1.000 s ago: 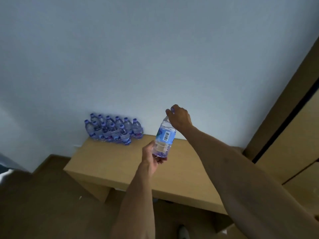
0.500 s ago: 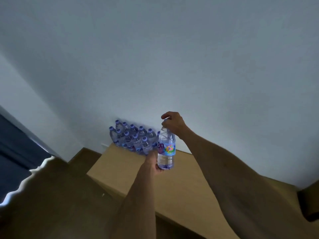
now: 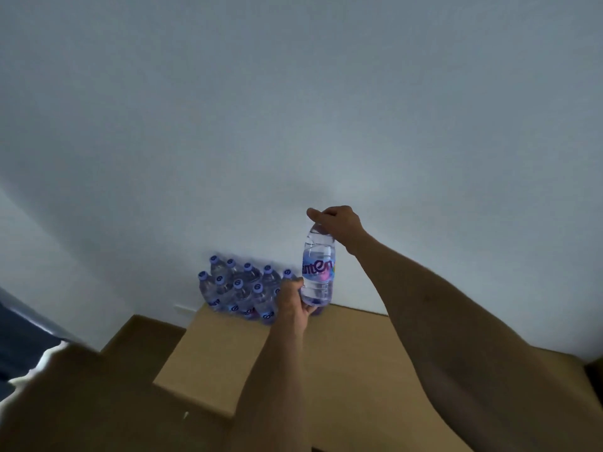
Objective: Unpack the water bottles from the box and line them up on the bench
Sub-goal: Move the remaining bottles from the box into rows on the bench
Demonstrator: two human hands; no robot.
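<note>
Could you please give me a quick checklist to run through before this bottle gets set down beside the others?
1. Two-handed hold: right hand on the cap end, left hand at the base of the held bottle: ok.
2. Bottle upright: nearly vertical: ok.
3. Bare bench top to the right of the bottle group: ok.
4. Standing bottles upright, against the wall: ok.
5. Exact landing spot, behind the left hand: cannot tell.
6. Bottle already resting on the bench: cannot tell.

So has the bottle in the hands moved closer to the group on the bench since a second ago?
Yes. The held bottle now sits right beside the bottle group at the wall; earlier a clear gap separated them.
</note>
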